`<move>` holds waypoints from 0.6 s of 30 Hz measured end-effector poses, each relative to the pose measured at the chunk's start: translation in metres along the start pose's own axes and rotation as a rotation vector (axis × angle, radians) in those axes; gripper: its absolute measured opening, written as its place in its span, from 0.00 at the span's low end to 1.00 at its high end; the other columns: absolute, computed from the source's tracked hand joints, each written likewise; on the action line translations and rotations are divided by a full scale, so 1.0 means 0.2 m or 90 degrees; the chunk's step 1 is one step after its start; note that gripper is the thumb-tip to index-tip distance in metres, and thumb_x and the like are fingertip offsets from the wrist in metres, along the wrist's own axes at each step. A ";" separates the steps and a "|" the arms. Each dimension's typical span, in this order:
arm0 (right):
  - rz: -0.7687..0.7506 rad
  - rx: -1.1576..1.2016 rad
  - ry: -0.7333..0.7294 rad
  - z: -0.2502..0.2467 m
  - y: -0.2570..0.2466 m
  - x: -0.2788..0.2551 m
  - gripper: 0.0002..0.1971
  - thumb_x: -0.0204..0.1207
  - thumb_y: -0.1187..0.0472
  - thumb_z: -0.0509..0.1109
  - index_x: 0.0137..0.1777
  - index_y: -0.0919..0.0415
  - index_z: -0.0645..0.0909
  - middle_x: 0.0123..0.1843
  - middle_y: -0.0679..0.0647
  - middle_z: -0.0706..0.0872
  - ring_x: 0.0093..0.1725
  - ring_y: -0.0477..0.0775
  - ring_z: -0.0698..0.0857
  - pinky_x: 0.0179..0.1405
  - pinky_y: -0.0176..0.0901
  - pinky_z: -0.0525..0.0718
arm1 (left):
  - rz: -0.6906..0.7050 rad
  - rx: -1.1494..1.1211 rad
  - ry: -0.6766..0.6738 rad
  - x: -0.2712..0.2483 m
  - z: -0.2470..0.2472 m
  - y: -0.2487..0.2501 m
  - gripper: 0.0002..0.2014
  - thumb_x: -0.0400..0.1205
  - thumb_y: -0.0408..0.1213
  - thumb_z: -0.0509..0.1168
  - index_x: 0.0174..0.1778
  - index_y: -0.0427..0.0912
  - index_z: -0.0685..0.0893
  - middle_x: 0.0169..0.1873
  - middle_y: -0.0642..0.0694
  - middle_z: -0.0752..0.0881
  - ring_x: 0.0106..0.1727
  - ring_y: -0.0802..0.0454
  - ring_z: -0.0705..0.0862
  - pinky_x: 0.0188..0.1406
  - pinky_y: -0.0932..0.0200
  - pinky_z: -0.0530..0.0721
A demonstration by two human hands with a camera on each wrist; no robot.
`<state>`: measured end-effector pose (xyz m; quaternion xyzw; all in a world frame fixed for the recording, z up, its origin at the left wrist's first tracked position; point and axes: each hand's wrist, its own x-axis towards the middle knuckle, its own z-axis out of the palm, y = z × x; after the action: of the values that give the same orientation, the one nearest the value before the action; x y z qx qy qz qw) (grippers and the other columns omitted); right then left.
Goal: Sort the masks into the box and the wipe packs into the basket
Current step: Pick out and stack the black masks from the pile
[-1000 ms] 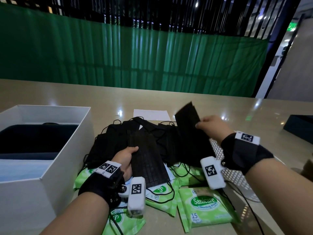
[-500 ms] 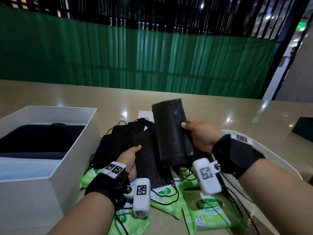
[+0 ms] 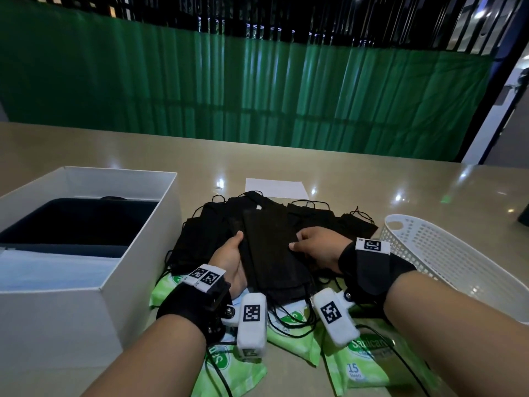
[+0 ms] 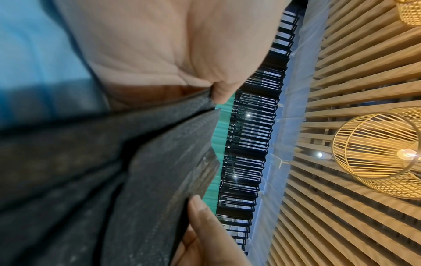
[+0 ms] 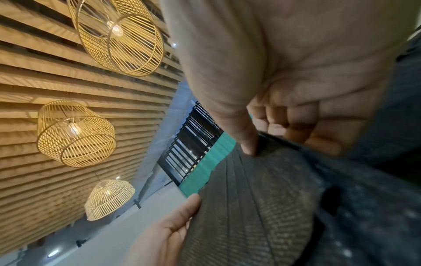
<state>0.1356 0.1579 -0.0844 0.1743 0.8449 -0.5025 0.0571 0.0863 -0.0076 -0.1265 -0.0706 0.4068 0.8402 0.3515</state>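
Black masks [image 3: 269, 253] held by left hand [image 3: 229, 262], right hand [image 3: 317, 247]

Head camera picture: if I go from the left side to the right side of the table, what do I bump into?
White box → left hand → held stack of black masks → right hand → white basket.

Head view looks down across the table [image 3: 357, 184]; both wrist views, very close, face upward, sharing the black masks [image 3: 269, 253].

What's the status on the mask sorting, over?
Left hand and right hand grip one black mask stack. Box left. Ear loops tangle over wipe packs.
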 end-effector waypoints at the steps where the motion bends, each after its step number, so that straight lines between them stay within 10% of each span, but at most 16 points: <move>1: 0.002 0.026 -0.013 0.00 0.00 -0.01 0.10 0.80 0.64 0.67 0.36 0.59 0.78 0.37 0.55 0.84 0.36 0.53 0.83 0.40 0.47 0.85 | 0.003 0.000 0.001 0.00 0.00 0.00 0.29 0.87 0.53 0.48 0.72 0.34 0.76 0.64 0.29 0.81 0.66 0.35 0.80 0.65 0.38 0.75; 7: -0.010 0.111 -0.095 0.05 -0.03 0.00 0.09 0.81 0.67 0.64 0.38 0.60 0.73 0.35 0.57 0.78 0.32 0.51 0.78 0.30 0.39 0.81 | -0.026 0.057 -0.048 -0.01 -0.01 0.00 0.31 0.83 0.60 0.52 0.61 0.35 0.83 0.52 0.32 0.88 0.51 0.39 0.88 0.51 0.43 0.85; 10: -0.018 0.069 -0.080 0.06 -0.03 0.00 0.11 0.80 0.66 0.66 0.36 0.60 0.73 0.32 0.56 0.77 0.29 0.51 0.77 0.29 0.40 0.81 | 0.003 0.080 -0.059 -0.03 0.00 -0.02 0.19 0.86 0.41 0.57 0.66 0.32 0.79 0.46 0.33 0.88 0.39 0.41 0.90 0.37 0.46 0.90; 18: 0.055 -0.028 0.154 -0.25 0.06 0.01 0.07 0.81 0.59 0.66 0.41 0.59 0.76 0.38 0.55 0.80 0.36 0.51 0.80 0.31 0.40 0.80 | 0.025 0.095 -0.043 0.01 -0.01 -0.03 0.19 0.84 0.32 0.59 0.70 0.30 0.76 0.57 0.30 0.84 0.48 0.38 0.85 0.36 0.43 0.88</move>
<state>0.1427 0.2079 -0.0704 0.2684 0.8484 -0.4559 -0.0195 0.0882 -0.0065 -0.1325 -0.0079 0.4578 0.8160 0.3528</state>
